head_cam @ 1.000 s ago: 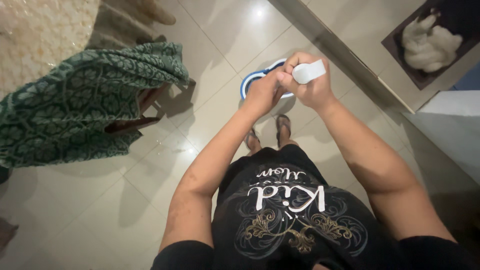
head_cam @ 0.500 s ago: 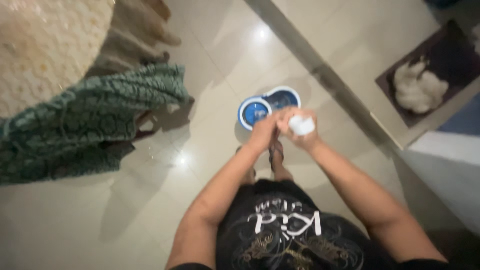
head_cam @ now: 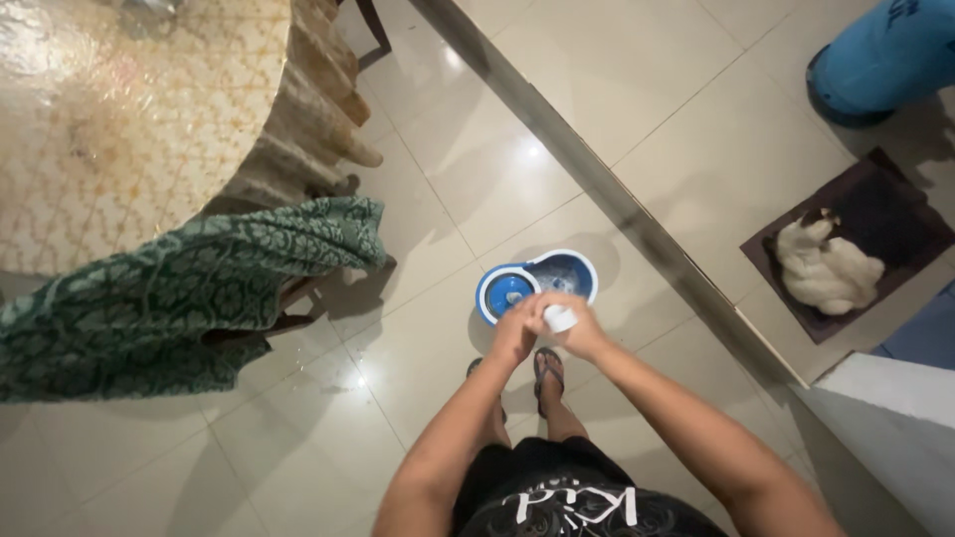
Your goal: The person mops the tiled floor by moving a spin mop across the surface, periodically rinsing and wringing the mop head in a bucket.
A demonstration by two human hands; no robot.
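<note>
Left hand (head_cam: 515, 331) against right hand (head_cam: 577, 333) — closed

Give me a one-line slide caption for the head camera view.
Both hands, left hand and right hand, grip a white handle above a blue spin-mop bucket.

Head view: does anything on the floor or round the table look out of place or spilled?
The green patterned cloth hangs loosely over a chair beside the table, one corner drooping. A white mop head lies on the dark mat, off any handle. No spill shows. Both hands, left hand and right hand, grip a white handle above the blue mop bucket.
</note>
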